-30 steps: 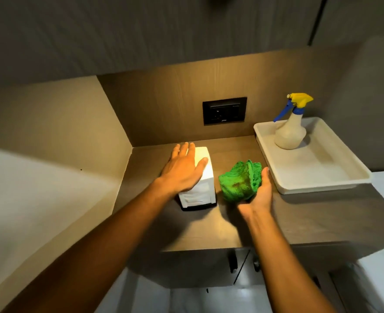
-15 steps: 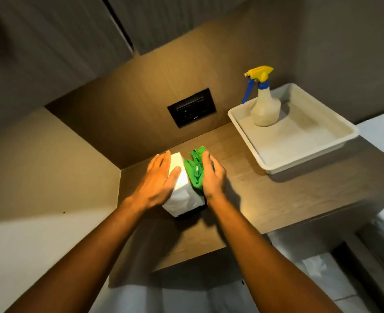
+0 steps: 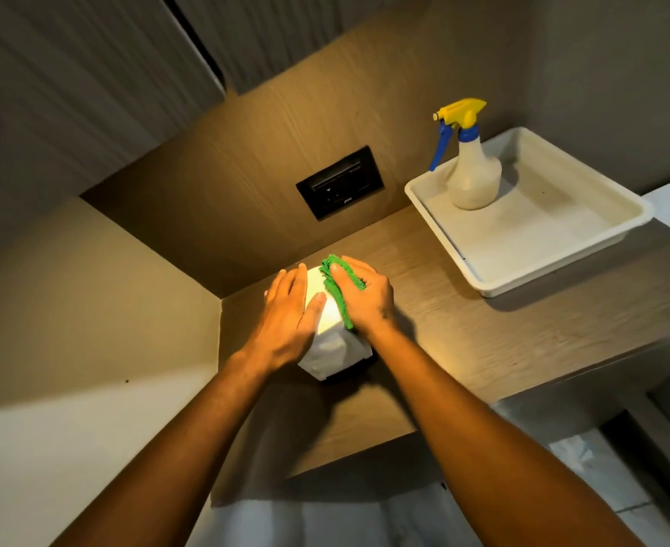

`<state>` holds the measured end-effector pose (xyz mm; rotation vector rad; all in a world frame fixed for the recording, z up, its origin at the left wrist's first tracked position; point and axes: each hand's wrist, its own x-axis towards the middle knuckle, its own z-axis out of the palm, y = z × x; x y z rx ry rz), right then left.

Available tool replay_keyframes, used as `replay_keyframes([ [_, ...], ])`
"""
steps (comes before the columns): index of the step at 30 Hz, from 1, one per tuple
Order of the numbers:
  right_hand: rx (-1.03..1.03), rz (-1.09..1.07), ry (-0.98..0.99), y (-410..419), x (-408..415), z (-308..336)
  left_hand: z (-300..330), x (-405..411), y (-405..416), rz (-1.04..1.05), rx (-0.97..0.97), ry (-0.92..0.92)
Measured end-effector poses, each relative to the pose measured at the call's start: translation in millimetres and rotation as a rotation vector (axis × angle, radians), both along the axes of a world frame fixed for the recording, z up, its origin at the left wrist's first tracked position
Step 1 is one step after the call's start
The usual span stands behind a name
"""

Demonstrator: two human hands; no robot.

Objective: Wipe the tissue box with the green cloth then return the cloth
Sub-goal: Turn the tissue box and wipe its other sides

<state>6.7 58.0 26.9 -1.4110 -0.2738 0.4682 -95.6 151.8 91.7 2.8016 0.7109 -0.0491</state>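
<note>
Head view. White tissue box stands on the wooden counter near the left corner, its long axis running from the near edge toward the back wall. Left hand, flat with fingers extended, rests on the box's left side and top. Right hand presses the bunched green cloth against the box's top right, fingers curled over the cloth. To the right, well apart, a white tray holds an upright spray bottle. A dark wall socket sits behind.
</note>
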Motion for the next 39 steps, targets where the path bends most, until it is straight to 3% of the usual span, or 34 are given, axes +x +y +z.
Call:
replay_keyframes([
  [5,-0.204,0.13,0.175,-18.8,1.8,-7.2,-2.6,-1.5,2.3,-0.006,0.011,0.018],
  [10,-0.069,0.011,-0.008,-30.1,-27.7,-23.1,-4.7,-1.5,2.8,-0.003,0.003,-0.009],
  [14,-0.005,0.004,0.035,-9.7,-8.8,-7.9,-3.6,-2.2,1.8,-0.008,-0.026,-0.028],
  [19,-0.218,0.161,0.104,1.2,17.1,-10.7,-3.5,-2.8,2.9,-0.014,-0.043,-0.021],
  [25,-0.288,0.097,0.074,-30.9,-11.8,-29.9,-5.2,-2.7,3.3,-0.017,-0.037,-0.023],
  [31,-0.048,-0.074,-0.032,-47.6,-61.5,-34.1,-4.2,-2.9,3.2,-0.018,-0.045,-0.034],
  [34,-0.097,-0.114,0.088,-35.9,-52.3,-24.5,-4.4,-2.5,2.7,-0.021,-0.044,-0.03],
  [36,-0.224,-0.081,0.182,-27.7,-31.9,-17.1,-5.5,-3.4,2.5,-0.019,-0.045,-0.039],
  [39,-0.246,-0.003,0.262,-11.2,-0.9,-12.7,-4.9,-3.4,3.2,-0.02,-0.052,-0.035],
])
